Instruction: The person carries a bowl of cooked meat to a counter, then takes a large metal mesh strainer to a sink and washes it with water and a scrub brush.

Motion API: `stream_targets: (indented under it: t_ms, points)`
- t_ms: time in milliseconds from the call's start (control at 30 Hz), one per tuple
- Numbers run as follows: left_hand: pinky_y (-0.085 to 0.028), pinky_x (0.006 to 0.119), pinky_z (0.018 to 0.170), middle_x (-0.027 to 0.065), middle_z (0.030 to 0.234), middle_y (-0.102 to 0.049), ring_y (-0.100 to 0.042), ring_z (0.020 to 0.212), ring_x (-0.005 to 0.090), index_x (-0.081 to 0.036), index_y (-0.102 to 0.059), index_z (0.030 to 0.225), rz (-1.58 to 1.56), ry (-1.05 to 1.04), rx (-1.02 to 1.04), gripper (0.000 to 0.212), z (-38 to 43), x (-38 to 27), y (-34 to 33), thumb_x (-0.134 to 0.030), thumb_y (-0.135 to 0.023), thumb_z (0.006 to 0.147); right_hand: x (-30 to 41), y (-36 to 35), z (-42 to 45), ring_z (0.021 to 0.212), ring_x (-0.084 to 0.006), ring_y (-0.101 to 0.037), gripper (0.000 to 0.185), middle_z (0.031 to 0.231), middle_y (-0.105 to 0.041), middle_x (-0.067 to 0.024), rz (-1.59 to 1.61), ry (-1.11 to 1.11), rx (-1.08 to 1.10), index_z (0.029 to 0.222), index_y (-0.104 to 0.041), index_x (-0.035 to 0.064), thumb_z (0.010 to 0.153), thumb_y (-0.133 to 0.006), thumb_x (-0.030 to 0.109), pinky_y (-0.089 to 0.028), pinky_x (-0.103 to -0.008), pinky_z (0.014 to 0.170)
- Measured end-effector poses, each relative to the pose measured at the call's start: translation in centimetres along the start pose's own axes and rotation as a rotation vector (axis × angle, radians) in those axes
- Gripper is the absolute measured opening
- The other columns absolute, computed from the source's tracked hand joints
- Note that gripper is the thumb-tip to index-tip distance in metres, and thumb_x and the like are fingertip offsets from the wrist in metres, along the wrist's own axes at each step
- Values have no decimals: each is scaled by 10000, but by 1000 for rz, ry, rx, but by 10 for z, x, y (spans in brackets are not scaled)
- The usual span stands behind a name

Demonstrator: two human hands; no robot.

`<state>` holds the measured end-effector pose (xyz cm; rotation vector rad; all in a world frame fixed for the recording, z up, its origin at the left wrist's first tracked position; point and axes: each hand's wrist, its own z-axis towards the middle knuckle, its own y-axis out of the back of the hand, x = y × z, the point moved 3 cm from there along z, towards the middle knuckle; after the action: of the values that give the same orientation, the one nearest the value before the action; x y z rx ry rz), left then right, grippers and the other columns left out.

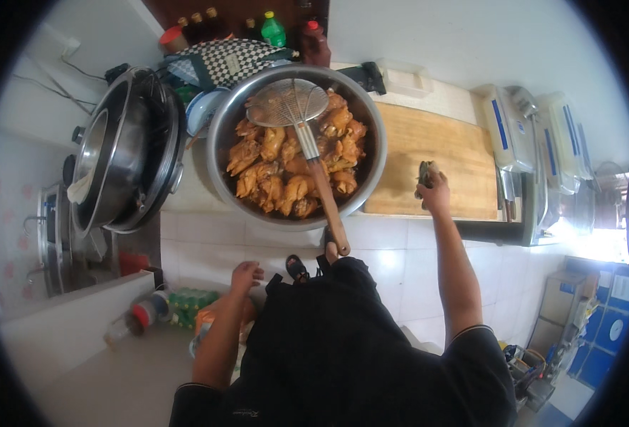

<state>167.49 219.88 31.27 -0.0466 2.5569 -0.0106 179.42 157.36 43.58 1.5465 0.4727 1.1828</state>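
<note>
A small dark greenish object [424, 176], too small to name, is in the grasp of my right hand [436, 191] at the wooden cutting board [431, 139]. My left hand [246, 276] hangs by my side, apart from the worktop, its fingers loosely bent with nothing visible in them. Between and beyond my hands stands a large steel basin [217, 176] of browned, cooked meat pieces [271, 184], which look like chicken. A wire-mesh skimmer [287, 104] lies over the meat. Its wooden handle [329, 205] sticks out across the basin's near rim towards me.
Large metal pans [127, 155] lean at the left, near a blue-and-white bowl [199, 115]. A checkered cloth [226, 61] and bottles, one a green bottle [273, 31], are behind the basin. Lidded plastic containers [509, 131] and knives [508, 192] are right of the board.
</note>
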Motion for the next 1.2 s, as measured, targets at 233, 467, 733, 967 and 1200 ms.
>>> stream_targets:
  t_ms: [233,467,733,967,1200]
  points:
    - [-506,365,570,129,894,-681,-673,732,253,-15,-636,1079,431,240,-107,248,-32,184,139,-244,-631,982,119,-37,-91,1017,-370,-665,724,1094,-684,-170,102,84,351,1444,-516,83,834,-801,348,-545,-476,843]
    - [-523,410,655,138,910,-699,-682,796,296,-30,-665,1084,597,322,-83,306,-81,269,164,-298,-650,938,223,-62,-178,1093,-427,-640,708,1211,-632,-248,-10,206,364,1410,-483,23,831,-769,313,-541,-509,914]
    - [-542,461,751,148,929,-719,-693,869,345,-47,-699,1089,568,117,-114,374,-53,230,117,-360,-671,888,207,-40,-117,982,-453,-678,490,1049,-699,-272,114,2,245,1182,-576,-25,798,-741,232,-545,-515,876]
    - [-552,478,770,144,888,-718,-696,865,356,-76,-704,996,527,27,-123,334,-22,187,118,-370,-692,836,197,51,-114,788,-372,-652,330,878,-686,-215,222,17,227,1097,-632,6,885,-699,248,-516,-447,754]
    - [-546,427,626,110,703,-670,-686,690,288,-144,-647,658,690,-58,82,179,42,240,181,-266,-722,766,194,108,-151,616,-114,-487,412,699,-530,-19,463,-227,411,935,-554,14,1044,-594,409,-407,-307,557]
